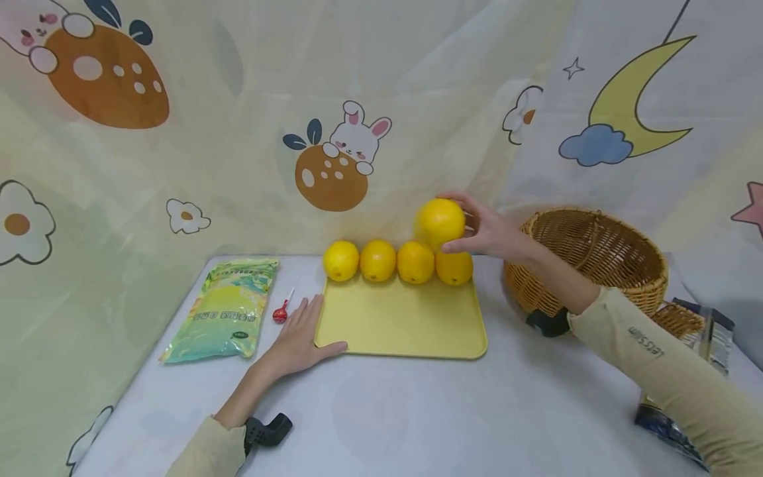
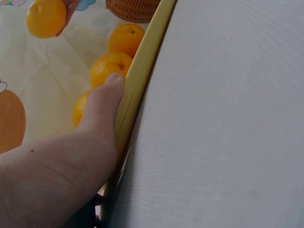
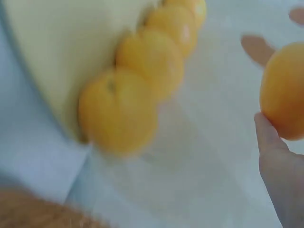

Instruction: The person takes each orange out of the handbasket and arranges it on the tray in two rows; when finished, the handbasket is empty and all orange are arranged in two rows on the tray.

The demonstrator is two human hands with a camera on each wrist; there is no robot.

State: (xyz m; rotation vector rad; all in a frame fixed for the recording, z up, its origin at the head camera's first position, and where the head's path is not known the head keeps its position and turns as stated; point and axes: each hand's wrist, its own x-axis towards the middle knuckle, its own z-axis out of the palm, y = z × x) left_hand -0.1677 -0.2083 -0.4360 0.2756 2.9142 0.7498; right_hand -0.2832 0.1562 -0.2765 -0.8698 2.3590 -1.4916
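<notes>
My right hand (image 1: 485,228) grips an orange (image 1: 440,222) in the air above the far edge of a yellow tray (image 1: 405,324). In the right wrist view the thumb presses against the held orange (image 3: 287,92). Several more oranges (image 1: 342,260) stand in a row along the tray's far side, touching or nearly touching. My left hand (image 1: 301,338) rests at the tray's left front corner, fingers straight along its left edge and thumb along the front. In the left wrist view the thumb of the left hand (image 2: 71,156) lies against the tray rim (image 2: 137,80).
A wicker basket (image 1: 590,258) stands right of the tray, partly behind the right forearm. Left of the tray lie a green and yellow packet (image 1: 223,311) and a red lollipop (image 1: 281,313). A dark package (image 1: 718,338) lies at the right edge. A printed cloth hangs behind.
</notes>
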